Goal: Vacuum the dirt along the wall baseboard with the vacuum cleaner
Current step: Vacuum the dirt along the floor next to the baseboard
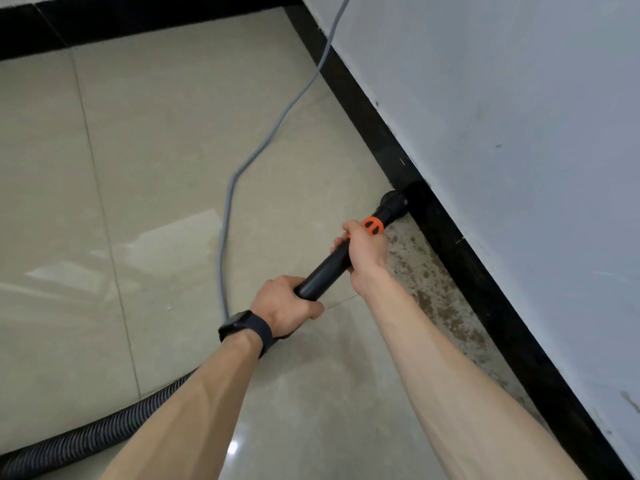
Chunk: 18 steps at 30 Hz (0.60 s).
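A black vacuum wand (323, 271) with an orange collar (373, 226) slants up to the right. Its round nozzle (393, 203) touches the floor right at the black baseboard (446, 233). My right hand (363, 249) grips the wand just below the orange collar. My left hand (285, 304), with a dark watch on its wrist, grips the wand's lower end. Brown dirt (433, 292) speckles the floor along the baseboard, from beside the nozzle toward the lower right. A ribbed black hose (90, 434) runs from under my left arm to the lower left edge.
A grey power cable (242, 168) snakes over the beige floor tiles (156, 202) from the wall at the top down to behind my left wrist. The pale wall (519, 133) fills the right side. Another black baseboard (138, 22) runs along the far wall.
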{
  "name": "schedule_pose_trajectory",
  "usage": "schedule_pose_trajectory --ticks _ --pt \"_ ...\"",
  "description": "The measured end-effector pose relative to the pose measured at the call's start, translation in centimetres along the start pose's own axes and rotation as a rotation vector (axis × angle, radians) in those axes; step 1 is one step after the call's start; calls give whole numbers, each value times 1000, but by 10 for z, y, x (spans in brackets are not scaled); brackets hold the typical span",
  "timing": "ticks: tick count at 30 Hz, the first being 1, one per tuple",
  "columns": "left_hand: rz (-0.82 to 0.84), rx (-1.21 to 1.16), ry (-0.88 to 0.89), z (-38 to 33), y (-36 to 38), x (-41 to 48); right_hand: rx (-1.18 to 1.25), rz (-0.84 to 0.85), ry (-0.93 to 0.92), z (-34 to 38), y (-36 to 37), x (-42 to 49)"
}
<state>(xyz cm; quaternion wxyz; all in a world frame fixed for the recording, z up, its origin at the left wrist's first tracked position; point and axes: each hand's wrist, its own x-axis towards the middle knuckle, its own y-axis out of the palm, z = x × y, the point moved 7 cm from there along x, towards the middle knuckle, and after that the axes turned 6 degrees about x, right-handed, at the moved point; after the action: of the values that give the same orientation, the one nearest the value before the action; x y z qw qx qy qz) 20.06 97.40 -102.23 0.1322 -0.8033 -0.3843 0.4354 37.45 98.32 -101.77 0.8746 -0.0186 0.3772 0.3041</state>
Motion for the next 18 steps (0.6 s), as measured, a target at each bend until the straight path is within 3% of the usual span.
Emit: schedule_pose_trajectory --ticks 6,13,18 --pt "152 -366 -101 6 7 14 -321 41 -49 4 22 18" --pt "160 -488 -118 1 1 30 -513 89 -115 14 50 35" --pt "133 -531 -116 -7 -9 45 -504 152 -109 23 72 49"
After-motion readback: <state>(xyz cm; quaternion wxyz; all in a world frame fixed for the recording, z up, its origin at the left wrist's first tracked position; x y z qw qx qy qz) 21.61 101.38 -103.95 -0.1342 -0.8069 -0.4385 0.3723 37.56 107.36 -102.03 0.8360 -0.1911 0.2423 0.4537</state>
